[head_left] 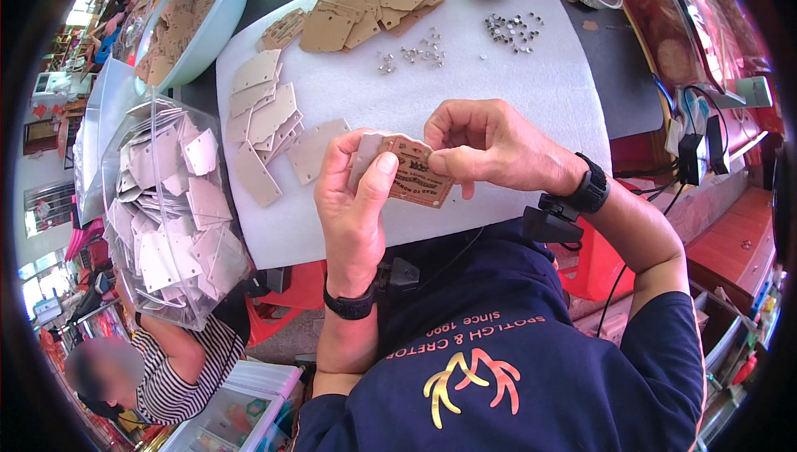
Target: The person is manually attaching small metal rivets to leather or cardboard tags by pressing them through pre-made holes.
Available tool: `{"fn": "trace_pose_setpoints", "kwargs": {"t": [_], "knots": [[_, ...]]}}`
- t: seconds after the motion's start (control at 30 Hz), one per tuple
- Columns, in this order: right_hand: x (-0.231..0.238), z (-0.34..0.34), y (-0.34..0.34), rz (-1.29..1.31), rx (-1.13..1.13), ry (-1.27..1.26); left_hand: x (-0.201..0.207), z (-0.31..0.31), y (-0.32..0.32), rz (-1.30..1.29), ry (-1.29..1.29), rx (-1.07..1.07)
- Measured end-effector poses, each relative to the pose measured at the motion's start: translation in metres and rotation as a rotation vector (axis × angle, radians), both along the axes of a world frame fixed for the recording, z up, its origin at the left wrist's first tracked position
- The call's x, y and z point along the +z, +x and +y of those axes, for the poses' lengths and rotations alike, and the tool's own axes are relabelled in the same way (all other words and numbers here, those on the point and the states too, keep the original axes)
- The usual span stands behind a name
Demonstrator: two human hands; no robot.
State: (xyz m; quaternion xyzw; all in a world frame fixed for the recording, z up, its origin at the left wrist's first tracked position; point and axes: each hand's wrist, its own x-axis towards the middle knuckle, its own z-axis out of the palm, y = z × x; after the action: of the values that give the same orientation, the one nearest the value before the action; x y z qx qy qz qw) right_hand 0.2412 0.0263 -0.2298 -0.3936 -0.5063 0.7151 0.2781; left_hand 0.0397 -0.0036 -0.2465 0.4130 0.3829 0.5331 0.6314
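Far left: bright window [35,290] and pale wall [38,171] noted. Right: reddish cabinet [721,240] with knob [745,244] observed. Grey floor [290,332] partly hidden.

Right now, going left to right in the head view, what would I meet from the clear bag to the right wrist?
Clear bag, pile of pale cards, left hand, printed brown card, right hand, black wristband.

The person's left hand [355,203] is raised in a pinching grip, thumb pointing away from the body; the right hand [490,149] reaches leftward, elbow bent, fingers curled.
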Motion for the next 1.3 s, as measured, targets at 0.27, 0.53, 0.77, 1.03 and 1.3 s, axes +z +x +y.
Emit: {"fn": "trace_pose_setpoints", "kwargs": {"t": [0.27, 0.53, 0.77, 1.03, 1.3], "knots": [[0.003, 0.000, -0.003, 0.031, -0.034, -0.009, -0.005, -0.004, 0.004, -0.142, -0.143, 0.005], [-0.001, 0.000, -0.006, 0.043, -0.049, 0.000, -0.008, -0.007, 0.007, -0.184, -0.159, -0.008], [0.001, 0.000, 0.000, 0.099, -0.095, -0.065, -0.002, -0.008, 0.007, -0.083, -0.141, 0.008], [-0.012, 0.005, 0.008, 0.301, 0.061, -0.329, -0.002, -0.007, 0.004, -0.121, -0.162, -0.077], [-0.004, 0.004, 0.004, 0.150, 0.024, -0.105, -0.003, -0.007, 0.003, -0.100, -0.134, -0.090]]}}
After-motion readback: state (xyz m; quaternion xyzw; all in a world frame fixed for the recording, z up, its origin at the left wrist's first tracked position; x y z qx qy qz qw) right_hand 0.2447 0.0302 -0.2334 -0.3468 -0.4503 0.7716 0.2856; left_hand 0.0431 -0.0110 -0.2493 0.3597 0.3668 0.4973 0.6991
